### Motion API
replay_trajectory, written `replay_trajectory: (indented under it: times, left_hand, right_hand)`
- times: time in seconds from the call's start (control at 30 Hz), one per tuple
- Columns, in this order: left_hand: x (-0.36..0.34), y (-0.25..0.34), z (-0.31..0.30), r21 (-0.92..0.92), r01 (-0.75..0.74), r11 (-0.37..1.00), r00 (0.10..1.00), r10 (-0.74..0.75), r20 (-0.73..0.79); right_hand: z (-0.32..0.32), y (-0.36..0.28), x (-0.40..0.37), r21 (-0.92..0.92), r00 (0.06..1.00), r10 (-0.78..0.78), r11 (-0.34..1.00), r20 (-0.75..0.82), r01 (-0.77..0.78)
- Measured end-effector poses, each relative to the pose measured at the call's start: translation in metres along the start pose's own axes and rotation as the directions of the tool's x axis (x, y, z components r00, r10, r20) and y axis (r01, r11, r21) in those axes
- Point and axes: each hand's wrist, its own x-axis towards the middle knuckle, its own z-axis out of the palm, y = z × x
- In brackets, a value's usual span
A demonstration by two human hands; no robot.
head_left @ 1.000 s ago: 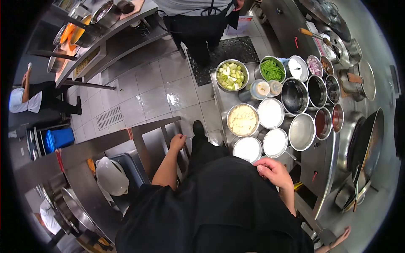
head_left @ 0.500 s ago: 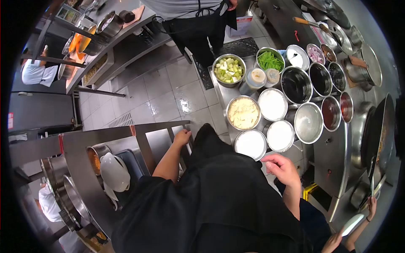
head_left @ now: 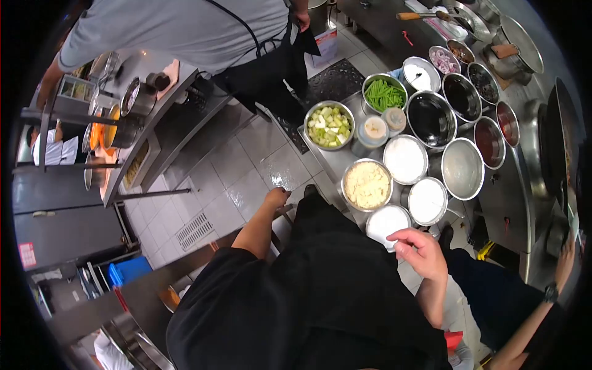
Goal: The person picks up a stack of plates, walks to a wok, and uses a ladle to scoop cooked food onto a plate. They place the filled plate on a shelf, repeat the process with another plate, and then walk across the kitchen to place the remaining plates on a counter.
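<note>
My right hand (head_left: pixel 422 254) hangs half curled over the edge of a steel container of white powder (head_left: pixel 388 226), its thumb and index finger close together; whether it holds anything is hard to tell. My left hand (head_left: pixel 277 197) is held out over the floor with its fingers curled, and what is inside is hidden. Beyond my right hand stand a container of pale yellow paste (head_left: pixel 367 185), two more of white powder (head_left: pixel 406 159) (head_left: pixel 427 201), and one of cloudy liquid (head_left: pixel 462 169).
Green vegetables (head_left: pixel 385 95), cut pale green pieces (head_left: pixel 329 126), squeeze bottles (head_left: pixel 372 131) and dark sauces (head_left: pixel 431 119) share the steel cart. A co-worker in grey (head_left: pixel 185 31) stands ahead. Another person's arm (head_left: pixel 530 327) is at right. A floor drain (head_left: pixel 195 232) lies left.
The view has shifted forward and turned. The shelf at left has dropped lower, the co-worker in grey appears nearer, and my right hand now overlaps the near powder container.
</note>
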Motion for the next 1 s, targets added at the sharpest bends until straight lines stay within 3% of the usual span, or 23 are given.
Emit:
replay_trajectory:
  times: [0.07, 0.3, 0.4, 0.6, 0.77, 0.87, 1.0]
  left_hand:
    - [0.012, 0.008, -0.015, 0.01, 0.026, 1.0, 1.0, -0.026, 0.013]
    - [0.032, 0.013, -0.063, 0.041, -0.072, 0.997, 0.996, 0.07, 0.05]
    - [0.032, 0.002, -0.074, -0.023, -0.121, 0.992, 0.993, 0.121, -0.012]
    - [0.021, -0.031, -0.106, 0.056, 0.018, 0.998, 1.0, -0.019, 0.014]
    - [0.016, -0.065, -0.165, 0.233, 0.126, 0.964, 0.981, -0.156, 0.112]
    - [0.038, -0.115, -0.179, 0.05, 0.258, 0.965, 0.966, -0.258, -0.016]
    - [0.053, -0.16, -0.212, -0.031, 0.331, 0.943, 0.942, -0.329, 0.062]
  right_hand:
    - [0.016, -0.015, 0.007, 0.051, 0.996, 0.085, 0.995, -0.016, -0.084]
    - [0.044, -0.056, 0.021, 0.111, 0.979, 0.17, 0.981, -0.108, -0.158]
    - [0.042, -0.068, 0.025, 0.084, 0.991, 0.095, 0.993, -0.096, -0.087]
    - [0.042, -0.072, 0.037, 0.032, 0.996, 0.056, 0.998, -0.067, -0.054]
    - [0.062, -0.09, 0.076, 0.151, 0.987, 0.104, 0.985, -0.123, -0.085]
    - [0.081, -0.11, 0.117, 0.164, 0.984, 0.124, 0.981, -0.127, -0.103]
    - [0.1, -0.144, 0.175, 0.18, 0.991, 0.089, 0.981, -0.095, -0.071]
